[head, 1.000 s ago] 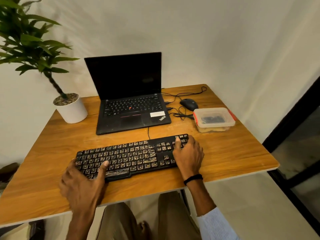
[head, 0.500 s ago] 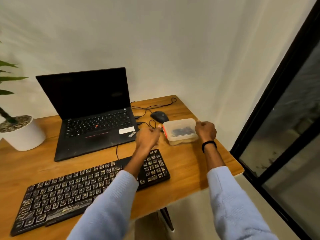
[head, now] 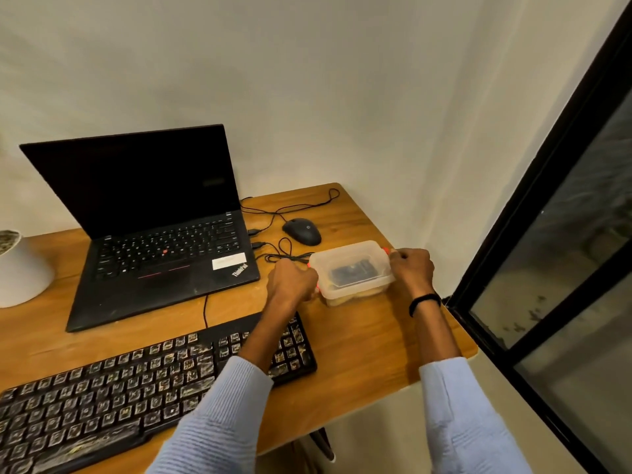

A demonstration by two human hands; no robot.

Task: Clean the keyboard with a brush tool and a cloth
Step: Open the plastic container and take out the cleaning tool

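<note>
A dusty black keyboard [head: 130, 395] lies along the desk's front edge, its keys smeared with pale grime. Behind its right end stands a clear plastic box [head: 352, 268] with a lid and orange clips; a dark object and something beige show through it. My left hand [head: 290, 282] grips the box's left end at the orange clip. My right hand [head: 412, 268] grips the right end at the other clip. My left forearm crosses over the keyboard's right end. No brush or cloth is plainly visible.
An open black laptop [head: 160, 241] sits at the back left, with a black mouse [head: 302, 230] and loose cables [head: 284, 254] to its right. A white plant pot [head: 20, 268] stands at the far left. The wooden desk [head: 376, 343] ends just right of the box, by a dark window frame [head: 533, 213].
Both hands left the keyboard and reached to the plastic box. They now close on its two ends. My view has swung right.
</note>
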